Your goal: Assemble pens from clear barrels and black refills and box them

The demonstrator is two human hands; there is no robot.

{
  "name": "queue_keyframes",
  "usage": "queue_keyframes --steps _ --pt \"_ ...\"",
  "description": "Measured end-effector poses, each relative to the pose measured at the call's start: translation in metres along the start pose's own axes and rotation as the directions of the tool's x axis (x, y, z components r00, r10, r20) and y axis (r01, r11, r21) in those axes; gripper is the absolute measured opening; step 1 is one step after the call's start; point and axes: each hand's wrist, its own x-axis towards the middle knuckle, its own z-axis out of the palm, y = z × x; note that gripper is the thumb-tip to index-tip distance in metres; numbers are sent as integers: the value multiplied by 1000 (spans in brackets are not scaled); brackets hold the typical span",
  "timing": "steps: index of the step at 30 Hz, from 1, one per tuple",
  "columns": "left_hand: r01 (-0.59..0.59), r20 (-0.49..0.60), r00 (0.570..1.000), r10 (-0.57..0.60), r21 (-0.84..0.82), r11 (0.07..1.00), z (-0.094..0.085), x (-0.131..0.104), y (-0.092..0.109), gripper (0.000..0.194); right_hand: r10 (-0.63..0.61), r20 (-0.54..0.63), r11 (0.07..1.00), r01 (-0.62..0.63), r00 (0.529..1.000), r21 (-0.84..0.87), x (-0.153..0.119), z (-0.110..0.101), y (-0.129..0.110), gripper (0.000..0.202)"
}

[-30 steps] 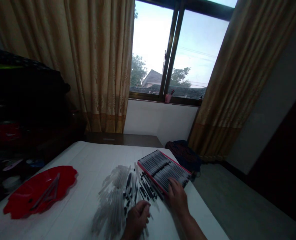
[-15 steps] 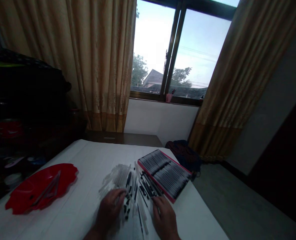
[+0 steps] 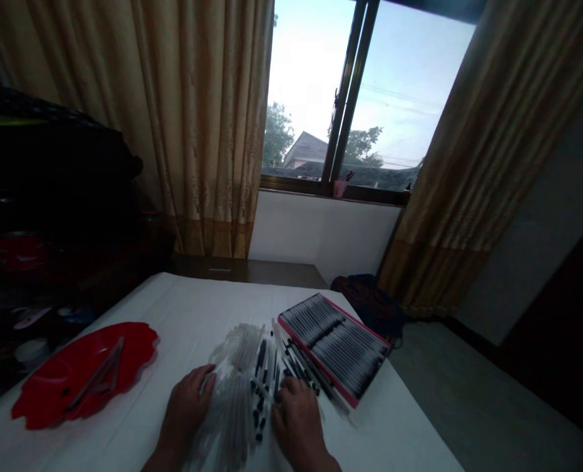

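Looks like a room in a home. Has long gold curtains (image 3: 197, 131), a sliding window (image 3: 343, 98) and a pink cup (image 3: 340, 189) on the sill (image 3: 296, 192).

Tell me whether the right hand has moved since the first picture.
Yes. Against the red-edged box, the right hand has moved left, from over it to the loose black pieces beside it.

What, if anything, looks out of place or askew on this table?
The clear tubes and black pieces look untidy: they lie loose and jumbled on the white table, while the red-edged box beside them holds neat rows. No damage shows.
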Motion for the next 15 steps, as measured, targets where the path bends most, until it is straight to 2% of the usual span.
queue_keyframes --steps 6,11,15 --pt "-179 -121 975 188 84 980 -4 -6 4 30 -53 -97 995 61 994 84 -16 1 10 13" --pt "-312 -84 945 317 69 948 -11 -10 27 24 -101 -136 985 118 986 126 -37 10 26 12" --pt "-393 -73 917 391 -7 920 -9 -17 51 30 -82 -208 969 126 975 211 -47 12 30 16"
